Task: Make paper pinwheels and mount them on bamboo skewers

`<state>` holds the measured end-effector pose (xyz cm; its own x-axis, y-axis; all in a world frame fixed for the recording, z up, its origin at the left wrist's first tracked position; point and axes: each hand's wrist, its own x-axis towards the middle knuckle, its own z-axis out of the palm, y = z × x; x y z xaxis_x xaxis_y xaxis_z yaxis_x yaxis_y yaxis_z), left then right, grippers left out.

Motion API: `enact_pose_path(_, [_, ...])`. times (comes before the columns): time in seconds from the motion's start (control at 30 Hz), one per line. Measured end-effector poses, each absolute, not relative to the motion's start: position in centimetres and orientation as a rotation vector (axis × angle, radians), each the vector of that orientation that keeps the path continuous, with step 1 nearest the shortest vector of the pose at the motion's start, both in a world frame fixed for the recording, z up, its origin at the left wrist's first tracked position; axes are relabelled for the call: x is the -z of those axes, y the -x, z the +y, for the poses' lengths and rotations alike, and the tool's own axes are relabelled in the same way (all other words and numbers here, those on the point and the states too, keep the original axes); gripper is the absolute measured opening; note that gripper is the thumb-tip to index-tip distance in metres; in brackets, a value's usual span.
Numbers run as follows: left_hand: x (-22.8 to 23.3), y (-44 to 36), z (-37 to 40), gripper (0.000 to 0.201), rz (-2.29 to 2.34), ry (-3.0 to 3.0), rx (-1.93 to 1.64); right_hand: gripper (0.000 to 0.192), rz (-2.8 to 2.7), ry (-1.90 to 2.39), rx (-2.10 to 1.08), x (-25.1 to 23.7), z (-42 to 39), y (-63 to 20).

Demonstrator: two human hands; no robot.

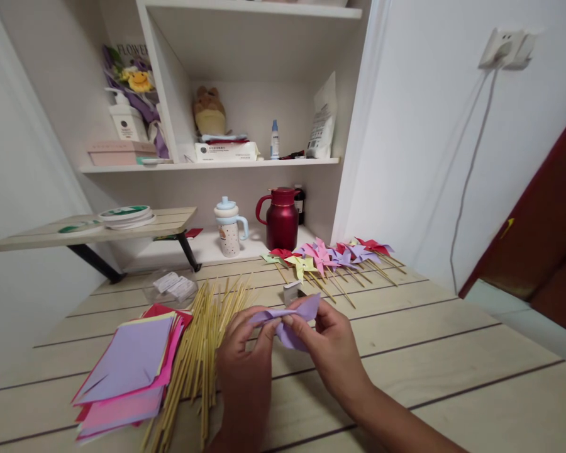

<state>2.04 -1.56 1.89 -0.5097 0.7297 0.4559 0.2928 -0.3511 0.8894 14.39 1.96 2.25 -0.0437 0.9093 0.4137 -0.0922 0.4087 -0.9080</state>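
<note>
My left hand (245, 358) and my right hand (332, 346) both pinch a folded piece of purple paper (290, 321) above the wooden table (453, 371). The fingertips meet at the middle of the paper. Just left of my hands lies a pile of thin wooden sticks (200, 352). Further left sits a stack of purple, pink and red paper squares (129, 371). Behind my hands lies a row of finished paper pinwheels on sticks (332, 258).
A small white object (291, 291) lies past the paper. A clear plastic packet (170, 286) sits behind the sticks. A red jug (282, 217) and a sippy cup (229, 228) stand under the shelves. A low side shelf (89, 229) carries tape rolls.
</note>
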Motion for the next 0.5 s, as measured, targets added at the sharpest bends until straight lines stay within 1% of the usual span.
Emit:
enact_pose_path(0.1, [-1.98,-1.96,-1.35,0.010,1.535,-1.284,-1.888,0.022,-1.304,0.781,-1.112,-2.10,2.39,-14.26])
enact_pose_path(0.2, [-2.02,-1.96,-1.34,0.012,1.516,-1.262,-1.835,0.023,-1.282,0.770,-1.157,-1.92,2.64,-14.22])
enact_pose_path(0.43, [-2.09,-2.20,-1.44,0.011,1.535,-1.273,-1.855,0.016,-1.331,0.761,-1.092,-1.72,2.57,-14.26])
enact_pose_path(0.5, [-2.17,-2.16,-1.59,0.008,1.540,-1.304,-1.895,0.015,-1.348,0.757,-1.037,-1.71,2.42,-14.35])
